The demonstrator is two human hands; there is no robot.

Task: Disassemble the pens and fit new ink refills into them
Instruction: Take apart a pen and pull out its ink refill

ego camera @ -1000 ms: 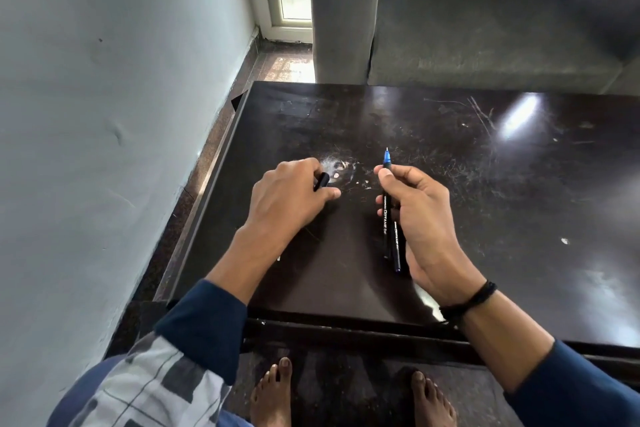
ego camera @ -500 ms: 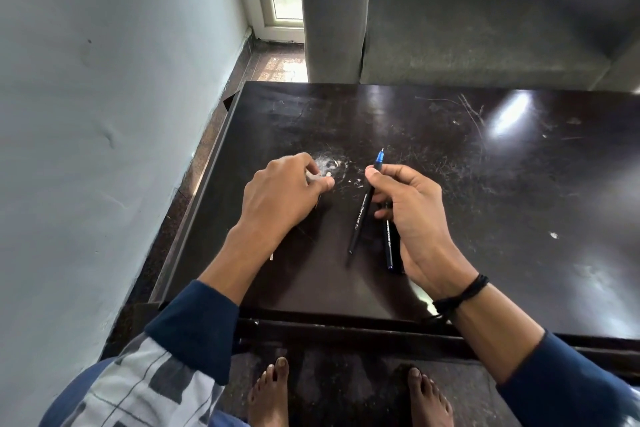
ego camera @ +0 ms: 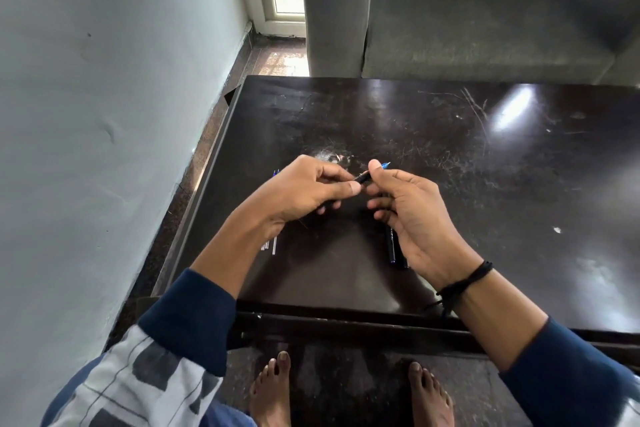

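Observation:
Both hands meet above the middle of the dark table (ego camera: 450,156) on one black pen (ego camera: 363,177) with a blue tip. My right hand (ego camera: 412,215) pinches it near the blue tip; my left hand (ego camera: 304,194) pinches the black barrel end. Most of the pen is hidden by the fingers. Two more black pens (ego camera: 393,246) lie on the table under my right palm. Thin clear refills (ego camera: 272,246) lie beneath my left wrist, with blue tips (ego camera: 276,173) showing past the left hand.
A grey sofa (ego camera: 485,17) stands behind the table. A pale wall (ego camera: 104,114) runs close along the left side. My bare feet (ego camera: 346,392) are on the floor under the table's front edge. A white speck (ego camera: 557,229) lies to the right.
My left hand came off the table and took hold of the pen's barrel end. My right hand swung the pen from upright to nearly level, between both hands.

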